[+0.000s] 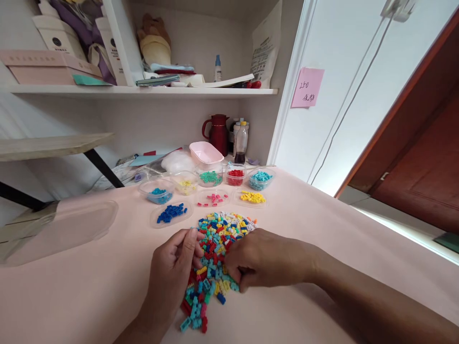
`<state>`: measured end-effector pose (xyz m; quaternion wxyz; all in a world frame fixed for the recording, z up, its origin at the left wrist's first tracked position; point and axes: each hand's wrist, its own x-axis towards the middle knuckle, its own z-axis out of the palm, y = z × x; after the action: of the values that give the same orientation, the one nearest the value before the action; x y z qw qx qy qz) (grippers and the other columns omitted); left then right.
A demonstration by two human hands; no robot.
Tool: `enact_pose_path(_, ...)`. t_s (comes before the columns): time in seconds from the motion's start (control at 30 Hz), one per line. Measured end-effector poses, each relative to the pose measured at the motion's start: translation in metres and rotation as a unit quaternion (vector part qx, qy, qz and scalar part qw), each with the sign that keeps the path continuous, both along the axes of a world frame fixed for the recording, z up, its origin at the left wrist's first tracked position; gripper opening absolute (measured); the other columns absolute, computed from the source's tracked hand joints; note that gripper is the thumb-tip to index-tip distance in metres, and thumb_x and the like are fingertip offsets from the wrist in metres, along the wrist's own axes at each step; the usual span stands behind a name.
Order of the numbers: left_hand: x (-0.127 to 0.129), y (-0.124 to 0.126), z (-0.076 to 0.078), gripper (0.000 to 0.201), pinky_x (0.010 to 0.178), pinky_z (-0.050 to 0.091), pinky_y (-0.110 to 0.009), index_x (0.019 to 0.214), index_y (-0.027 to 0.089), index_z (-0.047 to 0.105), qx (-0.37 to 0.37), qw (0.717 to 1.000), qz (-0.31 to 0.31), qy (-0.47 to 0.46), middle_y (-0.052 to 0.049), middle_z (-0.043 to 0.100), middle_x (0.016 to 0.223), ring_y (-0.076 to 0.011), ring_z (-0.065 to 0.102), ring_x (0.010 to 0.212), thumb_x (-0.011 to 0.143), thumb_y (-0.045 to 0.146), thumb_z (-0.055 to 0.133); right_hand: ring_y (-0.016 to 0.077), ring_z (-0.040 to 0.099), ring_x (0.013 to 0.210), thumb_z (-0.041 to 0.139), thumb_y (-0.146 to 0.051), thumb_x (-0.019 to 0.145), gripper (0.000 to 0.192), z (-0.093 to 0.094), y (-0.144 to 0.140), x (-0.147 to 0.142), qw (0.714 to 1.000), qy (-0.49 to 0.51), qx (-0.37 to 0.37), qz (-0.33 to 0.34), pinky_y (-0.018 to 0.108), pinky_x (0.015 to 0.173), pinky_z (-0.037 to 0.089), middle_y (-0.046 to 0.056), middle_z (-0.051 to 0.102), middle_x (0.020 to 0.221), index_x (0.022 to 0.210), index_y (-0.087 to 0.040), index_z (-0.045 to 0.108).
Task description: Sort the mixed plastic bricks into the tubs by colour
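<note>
Brick pile (pixel 218 248) lies mid-table (pixel 89 286), in front of the sorted tubs (pixel 235 175). Left hand (pixel 175 267) at the pile's left edge, palm inward, fingers curled; whether it pinches a brick cannot be told. Right hand (pixel 265 260) palm-down on the pile, fingertips bunched among bricks.

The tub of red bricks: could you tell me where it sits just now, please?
In the head view, the tub of red bricks stands in the back row beyond the mixed brick pile, between the green bricks tub and the turquoise bricks tub.
</note>
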<state>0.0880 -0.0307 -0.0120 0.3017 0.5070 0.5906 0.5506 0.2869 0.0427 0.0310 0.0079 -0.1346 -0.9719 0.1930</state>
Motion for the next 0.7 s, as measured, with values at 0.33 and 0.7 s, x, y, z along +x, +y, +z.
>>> enact_pose_path(0.33, 0.002, -0.001, 0.003, 0.031, 0.050, 0.047, -0.019, 0.082, 0.019, 0.064, 0.047, 0.998, 0.039, -0.026, 0.003, 0.060, 0.062, -0.0097, 0.058, 0.051, 0.090, 0.045, 0.048, 0.0122, 0.059, 0.085, 0.047, -0.018, 0.093, 0.020, 0.003, -0.005, -0.007, 0.984, 0.180, 0.011, -0.008, 0.024, 0.077, 0.042, 0.004, 0.065, 0.096, 0.097, -0.020, 0.067)
enact_pose_path(0.7, 0.001, -0.004, 0.011, 0.032, 0.050, 0.046, -0.021, 0.087, 0.016, 0.061, 0.076, 0.992, 0.070, -0.067, 0.002, 0.061, 0.064, -0.0099, 0.059, 0.050, 0.092, 0.043, 0.045, 0.0180, 0.049, 0.081, 0.045, -0.031, 0.096, 0.024, -0.015, -0.044, -0.034, 0.967, 0.133, 0.194, 0.100, 0.032, 0.071, 0.032, 0.003, 0.058, 0.084, 0.106, -0.030, 0.066)
